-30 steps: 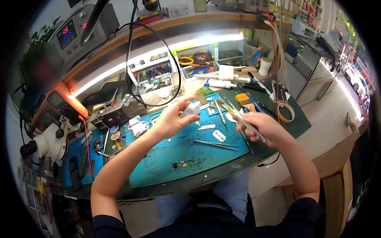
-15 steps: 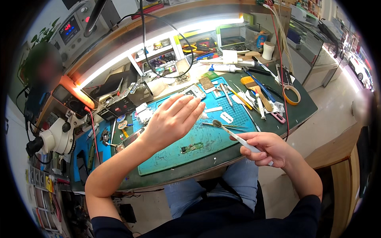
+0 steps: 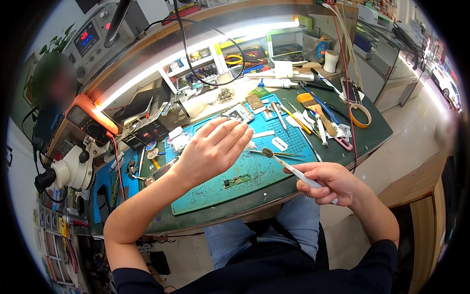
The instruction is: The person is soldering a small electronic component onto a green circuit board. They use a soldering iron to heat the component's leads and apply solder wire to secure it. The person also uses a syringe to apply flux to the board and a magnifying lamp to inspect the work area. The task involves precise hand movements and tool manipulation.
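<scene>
My right hand (image 3: 330, 182) grips the white handle of a toothbrush (image 3: 306, 179). The dark-bristled head points up and left over the blue work mat (image 3: 205, 198). My left hand (image 3: 215, 152) is raised over the mat with its fingers curled together, back of the hand toward me. A pale tip of what looks like a nozzle bottle (image 3: 251, 145) pokes out beside its fingers, close to the brush head; the rest is hidden behind the hand. Below, a small green circuit board (image 3: 238, 180) lies flat on the mat, touched by neither hand.
Tweezers (image 3: 289, 156) and a razor blade (image 3: 279, 143) lie right of my left hand. Farther right are a wide brush (image 3: 313, 105), pens, a tape roll (image 3: 360, 116) and pink-handled scissors. A microscope (image 3: 68, 169) and orange multimeter (image 3: 88, 120) stand left. A black cable loops overhead.
Both hands keep nearly the same pose, the pale tip staying by the brush head. Only a slight shift of the whole view shows.
</scene>
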Motion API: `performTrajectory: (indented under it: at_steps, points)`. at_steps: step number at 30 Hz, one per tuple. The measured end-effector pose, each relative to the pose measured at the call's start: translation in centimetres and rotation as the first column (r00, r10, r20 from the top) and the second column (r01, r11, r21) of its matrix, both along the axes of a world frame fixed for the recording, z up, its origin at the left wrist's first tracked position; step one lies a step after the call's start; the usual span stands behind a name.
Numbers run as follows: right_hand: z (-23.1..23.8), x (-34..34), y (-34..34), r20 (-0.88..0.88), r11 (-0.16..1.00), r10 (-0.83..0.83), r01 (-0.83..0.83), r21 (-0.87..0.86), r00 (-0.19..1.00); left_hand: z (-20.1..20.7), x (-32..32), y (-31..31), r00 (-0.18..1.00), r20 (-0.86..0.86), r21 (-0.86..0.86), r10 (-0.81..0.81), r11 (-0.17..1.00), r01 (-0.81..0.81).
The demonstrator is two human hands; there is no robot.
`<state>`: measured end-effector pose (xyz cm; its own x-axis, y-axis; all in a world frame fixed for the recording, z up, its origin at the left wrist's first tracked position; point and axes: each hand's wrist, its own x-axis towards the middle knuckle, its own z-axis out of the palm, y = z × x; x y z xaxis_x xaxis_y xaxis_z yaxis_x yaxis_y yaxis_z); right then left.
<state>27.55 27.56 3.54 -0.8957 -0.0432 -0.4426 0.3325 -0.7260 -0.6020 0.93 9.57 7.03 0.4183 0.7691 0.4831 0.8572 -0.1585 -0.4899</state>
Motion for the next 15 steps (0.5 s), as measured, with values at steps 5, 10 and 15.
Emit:
performTrajectory:
  at_steps: [5,10,15]
  points:
    - [0.0,0.0,0.3,0.007,1.0,0.006,-0.006,0.004,1.0,-0.1,0.0,0.2,0.999,0.033,-0.01,0.011,1.0,-0.011]
    - [-0.1,0.0,0.7,-0.009,1.0,0.024,-0.024,0.001,1.0,-2.1,-1.6,1.4,0.724,0.678,-0.163,0.128,0.986,-0.022]
    - [-0.5,0.6,1.6,0.006,1.0,-0.004,0.004,0.021,1.0,-5.0,-4.4,8.3,0.511,0.822,-0.217,0.249,0.968,-0.122]
